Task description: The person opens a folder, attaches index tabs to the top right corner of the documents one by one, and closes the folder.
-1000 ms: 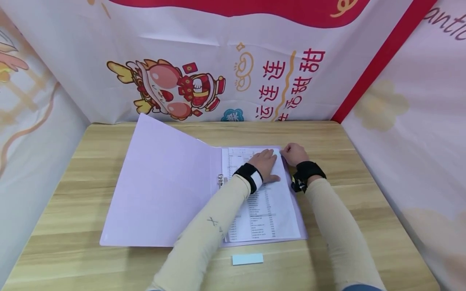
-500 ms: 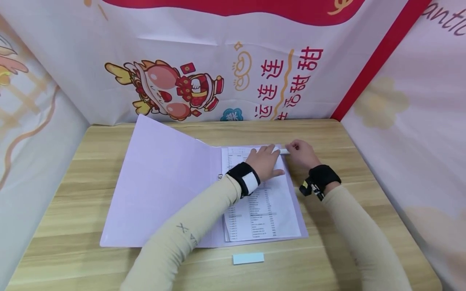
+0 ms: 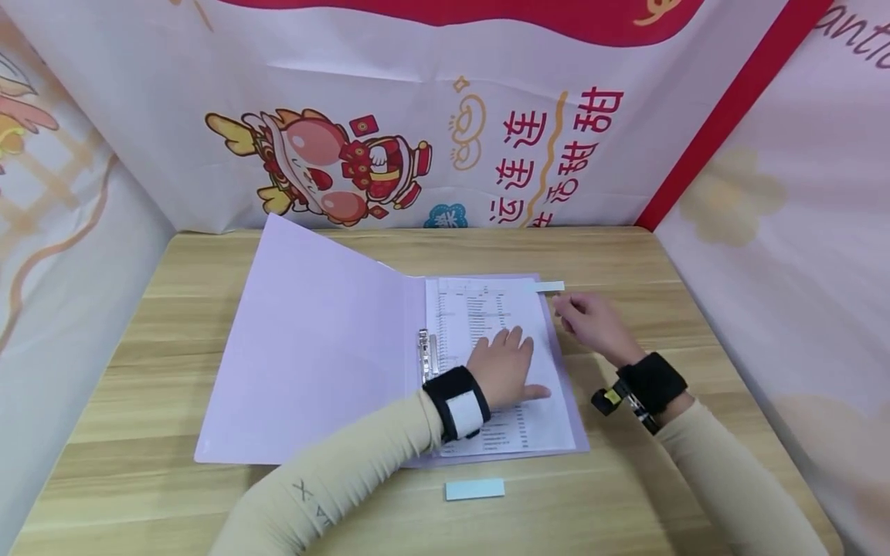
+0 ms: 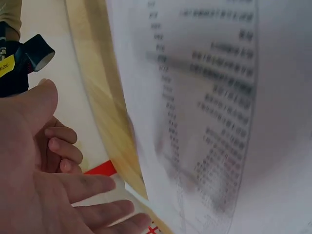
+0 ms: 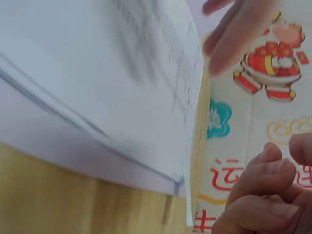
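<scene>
A lilac ring folder [image 3: 320,347] lies spread on the table, its cover turned to the left. Printed sheets [image 3: 549,425] lie on its right side, beside the metal clip [image 3: 427,355]. From their top right corner a pale sticky tab [image 3: 549,286] sticks out past the folder's edge. My left hand [image 3: 502,369] is over the middle of the sheets, fingers spread; in the right wrist view its fingers [image 5: 234,36] look lifted off the page. Just below the tab, my right hand [image 3: 594,324] has loosely curled fingers with nothing in them, apart from the tab.
A pale blue sticky-note pad [image 3: 475,489] lies on the wooden table [image 3: 556,517] in front of the folder. Printed cloth walls [image 3: 389,62] enclose the table at the back and both sides.
My right hand has let go of the sticky tab and drawn back to the right and nearer. My left hand has slid from the top of the sheets down towards their middle.
</scene>
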`<action>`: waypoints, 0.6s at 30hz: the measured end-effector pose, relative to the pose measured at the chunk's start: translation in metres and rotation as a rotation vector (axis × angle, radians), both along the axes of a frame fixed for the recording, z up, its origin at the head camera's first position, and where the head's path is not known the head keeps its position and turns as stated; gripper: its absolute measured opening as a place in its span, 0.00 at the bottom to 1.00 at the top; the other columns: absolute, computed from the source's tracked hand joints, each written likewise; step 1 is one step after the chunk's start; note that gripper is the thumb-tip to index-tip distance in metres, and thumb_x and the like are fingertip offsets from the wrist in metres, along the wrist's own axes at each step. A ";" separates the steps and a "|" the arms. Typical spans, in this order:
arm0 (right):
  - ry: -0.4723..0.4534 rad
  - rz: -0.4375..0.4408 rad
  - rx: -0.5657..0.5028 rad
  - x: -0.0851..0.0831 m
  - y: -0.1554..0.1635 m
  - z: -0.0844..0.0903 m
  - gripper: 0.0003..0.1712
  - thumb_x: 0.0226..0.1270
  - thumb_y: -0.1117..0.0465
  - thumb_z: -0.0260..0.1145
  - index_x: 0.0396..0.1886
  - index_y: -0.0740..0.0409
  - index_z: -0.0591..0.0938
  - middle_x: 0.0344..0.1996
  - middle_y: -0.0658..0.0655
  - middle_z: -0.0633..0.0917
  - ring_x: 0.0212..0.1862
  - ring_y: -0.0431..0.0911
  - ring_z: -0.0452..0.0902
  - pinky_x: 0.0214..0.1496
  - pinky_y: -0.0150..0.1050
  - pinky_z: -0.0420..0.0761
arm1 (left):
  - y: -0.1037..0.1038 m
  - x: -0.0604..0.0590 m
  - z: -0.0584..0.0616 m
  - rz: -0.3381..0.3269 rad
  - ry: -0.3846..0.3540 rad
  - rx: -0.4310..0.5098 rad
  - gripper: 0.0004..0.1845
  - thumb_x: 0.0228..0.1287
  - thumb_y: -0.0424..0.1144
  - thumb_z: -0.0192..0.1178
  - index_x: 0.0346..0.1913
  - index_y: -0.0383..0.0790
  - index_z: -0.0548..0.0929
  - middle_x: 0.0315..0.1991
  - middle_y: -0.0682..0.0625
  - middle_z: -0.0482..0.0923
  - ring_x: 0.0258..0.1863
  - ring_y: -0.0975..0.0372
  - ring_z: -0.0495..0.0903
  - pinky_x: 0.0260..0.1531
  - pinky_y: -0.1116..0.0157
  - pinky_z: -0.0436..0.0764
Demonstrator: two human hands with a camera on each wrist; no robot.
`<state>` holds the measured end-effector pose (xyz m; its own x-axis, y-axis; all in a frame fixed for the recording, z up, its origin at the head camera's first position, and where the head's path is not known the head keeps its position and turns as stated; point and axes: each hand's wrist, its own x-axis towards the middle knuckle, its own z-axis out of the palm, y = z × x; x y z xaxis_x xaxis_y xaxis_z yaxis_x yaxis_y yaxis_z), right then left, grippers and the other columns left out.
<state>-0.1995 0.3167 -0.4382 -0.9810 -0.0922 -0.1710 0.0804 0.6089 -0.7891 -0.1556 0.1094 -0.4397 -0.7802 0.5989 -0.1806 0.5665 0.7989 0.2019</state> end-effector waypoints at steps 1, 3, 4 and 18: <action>-0.016 0.012 -0.023 0.005 -0.001 -0.001 0.28 0.82 0.45 0.53 0.42 0.70 0.77 0.23 0.55 0.73 0.25 0.47 0.69 0.26 0.36 0.68 | -0.002 0.005 -0.002 0.009 -0.009 0.003 0.47 0.65 0.71 0.57 0.75 0.39 0.68 0.76 0.41 0.63 0.74 0.50 0.64 0.67 0.49 0.71; -0.043 0.030 -0.069 0.014 -0.001 -0.005 0.29 0.82 0.45 0.52 0.38 0.71 0.76 0.22 0.54 0.72 0.23 0.45 0.67 0.24 0.34 0.66 | -0.004 0.013 -0.007 0.023 -0.030 0.010 0.48 0.64 0.71 0.58 0.76 0.38 0.67 0.77 0.40 0.61 0.75 0.48 0.62 0.68 0.47 0.69; -0.056 0.034 -0.083 0.018 -0.001 -0.008 0.30 0.83 0.45 0.51 0.36 0.71 0.75 0.21 0.54 0.71 0.22 0.44 0.66 0.23 0.34 0.65 | -0.006 0.018 -0.009 0.027 -0.034 0.014 0.49 0.64 0.71 0.58 0.76 0.37 0.67 0.77 0.39 0.61 0.76 0.47 0.61 0.68 0.46 0.69; -0.260 0.112 0.012 0.066 0.010 -0.038 0.30 0.85 0.45 0.45 0.29 0.63 0.75 0.21 0.53 0.72 0.24 0.47 0.67 0.25 0.34 0.65 | -0.026 0.055 -0.038 0.071 0.057 -0.031 0.54 0.58 0.74 0.61 0.76 0.35 0.67 0.76 0.38 0.61 0.76 0.46 0.59 0.68 0.40 0.66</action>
<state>-0.1337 0.3268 -0.4761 -0.8880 -0.1941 -0.4170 0.2106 0.6344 -0.7438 -0.1010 0.0834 -0.4781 -0.8300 0.5366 -0.1522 0.5181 0.8428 0.1458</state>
